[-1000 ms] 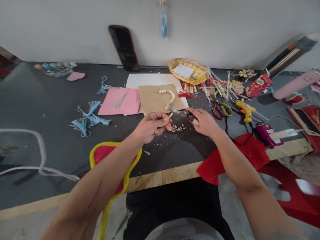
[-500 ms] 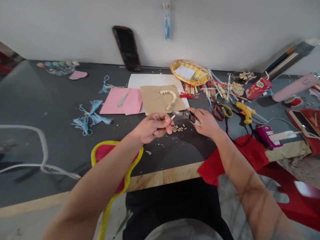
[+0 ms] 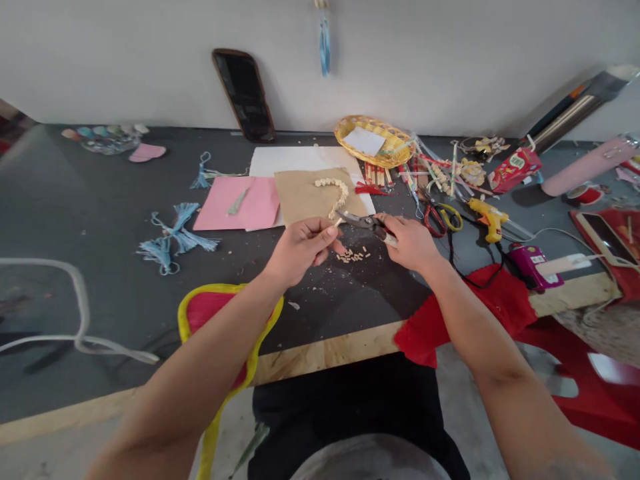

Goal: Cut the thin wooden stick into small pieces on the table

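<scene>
My left hand (image 3: 307, 245) pinches a thin pale wooden stick (image 3: 339, 223) between thumb and fingers. My right hand (image 3: 409, 241) is wrapped round the handles of a pair of pruning shears (image 3: 361, 221), whose grey blades point left and meet the stick's tip. Whether the blades have closed on the stick is too small to tell. Below the hands lies a scatter of short cut stick pieces (image 3: 356, 256). Just beyond the blades, a curved row of small cream pieces (image 3: 344, 193) rests on a brown paper sheet (image 3: 300, 200).
Pink paper (image 3: 215, 207) and blue tassels (image 3: 180, 230) lie to the left. A wicker basket (image 3: 345, 125), scissors (image 3: 453, 219), a yellow glue gun (image 3: 490, 219) and red cloth (image 3: 425, 333) are to the right. A phone (image 3: 245, 97) leans on the wall.
My left hand has brought the stick's tip up to the shears' blades; it was just below them before. The whole view has shifted slightly.
</scene>
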{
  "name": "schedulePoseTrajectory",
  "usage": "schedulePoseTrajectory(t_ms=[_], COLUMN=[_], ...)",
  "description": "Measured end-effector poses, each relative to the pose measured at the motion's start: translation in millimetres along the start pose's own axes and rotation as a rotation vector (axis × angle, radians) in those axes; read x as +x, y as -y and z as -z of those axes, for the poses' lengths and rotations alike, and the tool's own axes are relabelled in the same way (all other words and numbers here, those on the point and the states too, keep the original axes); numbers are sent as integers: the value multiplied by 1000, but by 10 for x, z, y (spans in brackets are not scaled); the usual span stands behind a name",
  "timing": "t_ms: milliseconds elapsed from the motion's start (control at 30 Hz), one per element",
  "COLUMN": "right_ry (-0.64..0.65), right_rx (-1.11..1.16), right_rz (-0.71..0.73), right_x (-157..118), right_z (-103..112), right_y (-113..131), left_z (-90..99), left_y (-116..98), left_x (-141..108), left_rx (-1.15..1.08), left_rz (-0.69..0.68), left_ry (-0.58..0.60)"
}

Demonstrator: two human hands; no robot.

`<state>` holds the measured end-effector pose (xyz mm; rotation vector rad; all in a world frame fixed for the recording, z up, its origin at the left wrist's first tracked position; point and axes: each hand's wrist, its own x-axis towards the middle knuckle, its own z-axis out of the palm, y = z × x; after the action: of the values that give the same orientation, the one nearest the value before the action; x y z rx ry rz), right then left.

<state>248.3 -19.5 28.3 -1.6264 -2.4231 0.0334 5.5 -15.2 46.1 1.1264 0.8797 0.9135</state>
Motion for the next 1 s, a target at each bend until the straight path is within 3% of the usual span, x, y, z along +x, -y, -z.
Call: schedulePoseTrajectory(t_ms=[67,133,433,567,800,1000], right_ry=[-5,-5,41,30,-34,-67], right_rx=[-35,-45,55,56,-15,39], right_rz=[-14,14,144,139,105,168], right_x=[3,5,2,14,4,9], right_z=[-15,-28,-30,-12,34,-25], right_y=[25,33,-90,-75,-15,-160], left_z=[-41,-55,19,59,87,100], left_y=[32,47,-45,-37,-40,-69], left_x=[2,5,-1,4,12,-16], left_rx=[144,182,-163,-249,-309,-348], left_rz=[-105,-120,176,266,320,231], left_ry=[-124,-155,161,233,273,353])
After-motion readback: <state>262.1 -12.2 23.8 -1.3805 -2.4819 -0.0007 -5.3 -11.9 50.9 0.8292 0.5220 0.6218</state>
